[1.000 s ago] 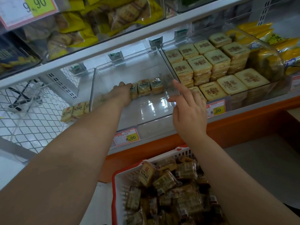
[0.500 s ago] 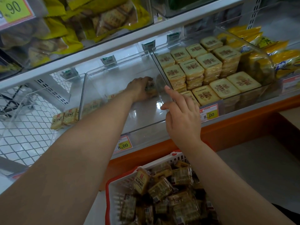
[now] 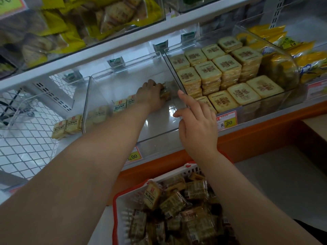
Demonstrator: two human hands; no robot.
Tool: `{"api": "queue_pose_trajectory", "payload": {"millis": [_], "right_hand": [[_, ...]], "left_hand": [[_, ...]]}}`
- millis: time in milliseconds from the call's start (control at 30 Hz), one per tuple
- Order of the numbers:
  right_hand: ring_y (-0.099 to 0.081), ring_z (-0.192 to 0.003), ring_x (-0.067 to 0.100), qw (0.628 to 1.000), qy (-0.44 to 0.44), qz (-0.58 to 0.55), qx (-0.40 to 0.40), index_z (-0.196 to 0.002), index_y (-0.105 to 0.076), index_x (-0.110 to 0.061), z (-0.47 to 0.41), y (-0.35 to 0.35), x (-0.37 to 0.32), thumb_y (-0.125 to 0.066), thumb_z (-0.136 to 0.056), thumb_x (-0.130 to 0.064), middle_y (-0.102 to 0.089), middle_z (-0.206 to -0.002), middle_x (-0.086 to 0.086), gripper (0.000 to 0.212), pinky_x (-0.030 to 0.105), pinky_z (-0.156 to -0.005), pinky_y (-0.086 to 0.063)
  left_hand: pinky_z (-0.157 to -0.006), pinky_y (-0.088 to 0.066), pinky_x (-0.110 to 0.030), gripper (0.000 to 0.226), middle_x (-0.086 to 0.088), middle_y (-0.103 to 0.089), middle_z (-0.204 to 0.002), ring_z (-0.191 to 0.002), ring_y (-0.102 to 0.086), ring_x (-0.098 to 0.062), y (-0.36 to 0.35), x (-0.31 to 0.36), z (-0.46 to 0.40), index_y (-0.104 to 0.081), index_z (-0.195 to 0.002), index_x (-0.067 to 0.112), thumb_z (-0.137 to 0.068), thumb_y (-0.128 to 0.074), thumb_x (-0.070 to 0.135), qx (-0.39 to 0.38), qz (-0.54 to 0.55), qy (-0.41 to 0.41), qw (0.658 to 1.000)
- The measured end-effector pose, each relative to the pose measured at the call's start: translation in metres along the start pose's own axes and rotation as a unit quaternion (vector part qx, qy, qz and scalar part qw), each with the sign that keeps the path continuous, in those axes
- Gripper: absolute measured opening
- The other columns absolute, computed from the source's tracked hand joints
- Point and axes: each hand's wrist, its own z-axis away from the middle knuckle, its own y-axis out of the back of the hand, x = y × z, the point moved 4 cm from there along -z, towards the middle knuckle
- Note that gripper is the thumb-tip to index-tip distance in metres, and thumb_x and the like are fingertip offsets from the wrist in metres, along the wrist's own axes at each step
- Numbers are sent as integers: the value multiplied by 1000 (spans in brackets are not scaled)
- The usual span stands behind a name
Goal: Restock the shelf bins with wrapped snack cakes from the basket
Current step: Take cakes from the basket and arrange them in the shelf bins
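Observation:
A clear shelf bin [image 3: 127,138] holds a short row of wrapped snack cakes [image 3: 120,106] along its middle. My left hand [image 3: 150,97] reaches deep into the bin, and its fingers curl round a snack cake [image 3: 165,93] close to the bin's right wall. My right hand [image 3: 196,124] hovers at the bin's front right, fingers loose, with the index finger touching the top edge of that wall. Below, a red and white basket [image 3: 122,200] is full of wrapped snack cakes [image 3: 177,204].
Two more snack cakes [image 3: 66,126] lie outside the bin's left wall, on the white wire shelf [image 3: 26,147]. The neighbouring bin on the right holds stacked square biscuits [image 3: 226,68]. Yellow packets [image 3: 309,57] fill the far right. Price tags [image 3: 226,122] hang on the orange shelf edge.
My left hand has slid right along the row of cakes to the bin's right wall. My right hand has stayed at the wall's edge.

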Motion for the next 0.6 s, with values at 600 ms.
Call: {"api": "queue_pose_trajectory", "payload": {"millis": [600], "right_hand": [[-56, -114, 29, 1000, 9, 7, 6, -87, -68, -13, 1, -1, 0, -56, -85, -3, -55, -139, 5, 15, 41, -88, -42]], "left_hand": [[-105, -40, -46, 69, -12, -30, -152, -130, -40, -42, 1, -79, 36, -26, -152, 31, -94, -58, 49, -151, 23, 88, 984]]}}
